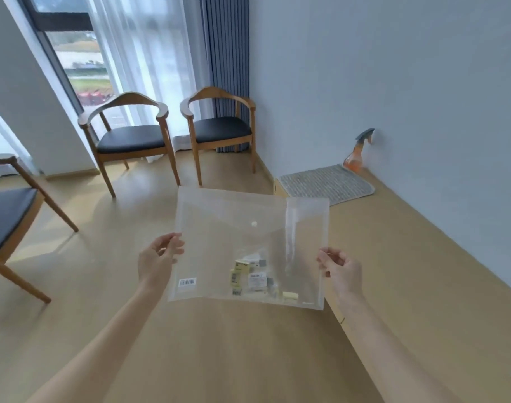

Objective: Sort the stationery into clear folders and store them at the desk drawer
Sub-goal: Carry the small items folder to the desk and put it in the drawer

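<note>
A clear plastic folder (pixel 219 228) with a white snap button hangs upright in front of me, above the floor and the desk edge. My left hand (pixel 156 261) pinches its left edge. My right hand (pixel 340 270) pinches its right edge. Several small stationery items (pixel 252 276), yellow and white with barcode labels, lie bunched at the bottom of the folder. A barcode sticker sits at the folder's lower left corner. The flap looks closed.
The wooden desk top (pixel 422 286) runs along the wall on the right, with a grey mat (pixel 326 181) and an orange spray bottle (pixel 358 152) at its far end. Two wooden chairs (pixel 132 141) stand by the window, a third chair (pixel 10 216) at the left.
</note>
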`<state>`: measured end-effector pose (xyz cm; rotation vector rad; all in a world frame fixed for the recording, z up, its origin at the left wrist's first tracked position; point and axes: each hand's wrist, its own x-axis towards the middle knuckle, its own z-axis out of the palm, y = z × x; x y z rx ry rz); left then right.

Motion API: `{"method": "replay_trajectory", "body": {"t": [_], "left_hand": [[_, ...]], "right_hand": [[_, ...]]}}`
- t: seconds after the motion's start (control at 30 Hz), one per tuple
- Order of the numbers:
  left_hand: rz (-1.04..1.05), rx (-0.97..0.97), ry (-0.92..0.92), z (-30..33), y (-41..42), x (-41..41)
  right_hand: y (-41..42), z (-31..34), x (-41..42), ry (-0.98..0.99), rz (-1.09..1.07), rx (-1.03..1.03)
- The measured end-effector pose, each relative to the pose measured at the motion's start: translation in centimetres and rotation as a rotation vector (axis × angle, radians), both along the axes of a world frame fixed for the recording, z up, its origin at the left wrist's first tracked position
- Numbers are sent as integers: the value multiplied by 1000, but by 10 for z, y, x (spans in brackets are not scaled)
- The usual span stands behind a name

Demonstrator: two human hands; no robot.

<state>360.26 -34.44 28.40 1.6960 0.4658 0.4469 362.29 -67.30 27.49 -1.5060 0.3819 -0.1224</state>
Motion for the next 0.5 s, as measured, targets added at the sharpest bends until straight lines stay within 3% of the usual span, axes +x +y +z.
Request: {"method": "replay_trajectory", "body": {"t": [0.23,0.5], "left_hand": [[-141,-2,10,-4,-17,151],[-532,84,23,-15,-57,336]], "right_hand": [[-17,-10,99,23,-144,-15],[-26,-26,165,74,-524,-16]]}}
